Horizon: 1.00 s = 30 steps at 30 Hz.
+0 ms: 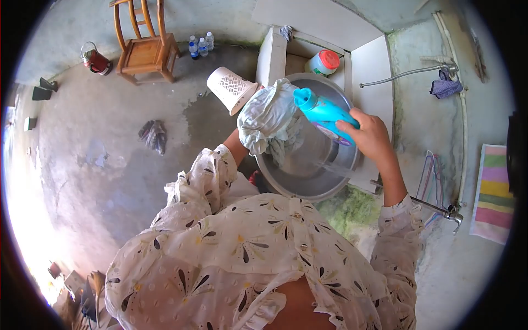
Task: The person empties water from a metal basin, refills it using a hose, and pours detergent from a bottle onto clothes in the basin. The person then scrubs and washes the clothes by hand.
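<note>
Bunched over my left hand (236,146) is a wet, pale blue-white garment (268,118), held up at the left side of a large metal basin (352,104). The cloth hides most of that hand's fingers. My right hand (369,133) is wrapped round a turquoise detergent bottle (328,114). The bottle is tilted, its uncapped mouth turned toward the garment and a little apart from it. A stream of water runs from a metal tap (418,202) at the right into the basin.
A tub with a red lid (329,59) stands in the tiled trough behind the basin. Left of the garment is a white perforated basket (228,88). Farther off are a wooden chair (146,55), several plastic bottles (203,47), a red kettle (97,61) and a grey rag (154,136).
</note>
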Tool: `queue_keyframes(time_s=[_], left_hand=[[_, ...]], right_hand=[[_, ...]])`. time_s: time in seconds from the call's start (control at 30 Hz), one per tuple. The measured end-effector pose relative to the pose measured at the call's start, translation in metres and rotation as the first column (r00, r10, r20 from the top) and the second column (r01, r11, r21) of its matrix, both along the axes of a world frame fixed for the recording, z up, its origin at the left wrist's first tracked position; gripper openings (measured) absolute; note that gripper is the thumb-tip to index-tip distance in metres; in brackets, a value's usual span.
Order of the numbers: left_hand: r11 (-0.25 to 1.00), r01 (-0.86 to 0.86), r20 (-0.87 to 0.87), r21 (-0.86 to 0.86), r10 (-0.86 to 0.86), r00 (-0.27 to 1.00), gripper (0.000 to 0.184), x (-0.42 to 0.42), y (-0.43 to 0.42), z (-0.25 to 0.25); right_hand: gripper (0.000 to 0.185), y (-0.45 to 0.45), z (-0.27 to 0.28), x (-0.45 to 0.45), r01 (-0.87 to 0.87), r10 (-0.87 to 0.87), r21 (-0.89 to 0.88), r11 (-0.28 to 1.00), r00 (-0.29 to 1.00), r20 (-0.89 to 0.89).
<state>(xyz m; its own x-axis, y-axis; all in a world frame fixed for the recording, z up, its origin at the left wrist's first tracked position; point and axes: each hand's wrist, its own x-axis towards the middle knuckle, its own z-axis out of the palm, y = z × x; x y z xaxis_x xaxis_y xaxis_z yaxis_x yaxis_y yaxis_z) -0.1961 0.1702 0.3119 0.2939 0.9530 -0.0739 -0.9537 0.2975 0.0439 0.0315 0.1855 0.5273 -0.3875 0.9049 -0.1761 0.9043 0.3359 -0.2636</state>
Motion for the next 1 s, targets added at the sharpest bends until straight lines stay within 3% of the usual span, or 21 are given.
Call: queue_keyframes(time_s=[0.13,0.23,0.43,0.53,0.67,1.0], left_hand=[[0.991,0.060,0.205,0.121,-0.084,0.975,0.038,-0.002,-0.006,0.025],[0.992,0.092,0.089,0.084,-0.099,0.991,0.048,-0.001,0.000,0.020],[0.956,0.055,0.245,0.288,-0.129,0.961,0.044,-0.003,-0.011,0.040],[0.996,0.063,0.216,0.068,-0.076,0.974,0.039,0.007,0.001,0.020],[0.969,0.054,0.097,0.242,-0.080,0.992,0.044,-0.001,-0.009,0.022],[0.980,0.090,0.193,0.178,-0.125,0.973,0.044,0.003,-0.009,0.006]], right_hand=[[0.037,-0.011,0.013,-0.028,-0.124,0.111,0.050,0.991,0.971,0.211],[0.035,-0.014,0.021,-0.044,-0.195,0.163,0.075,0.978,0.937,0.308],[0.034,-0.012,0.025,-0.057,-0.236,0.183,0.088,0.968,0.900,0.396],[0.034,-0.013,0.025,-0.058,-0.253,0.191,0.103,0.962,0.892,0.411],[0.034,-0.013,0.023,-0.061,-0.261,0.197,0.098,0.960,0.885,0.422],[0.032,-0.015,0.025,-0.065,-0.274,0.197,0.098,0.957,0.858,0.474]])
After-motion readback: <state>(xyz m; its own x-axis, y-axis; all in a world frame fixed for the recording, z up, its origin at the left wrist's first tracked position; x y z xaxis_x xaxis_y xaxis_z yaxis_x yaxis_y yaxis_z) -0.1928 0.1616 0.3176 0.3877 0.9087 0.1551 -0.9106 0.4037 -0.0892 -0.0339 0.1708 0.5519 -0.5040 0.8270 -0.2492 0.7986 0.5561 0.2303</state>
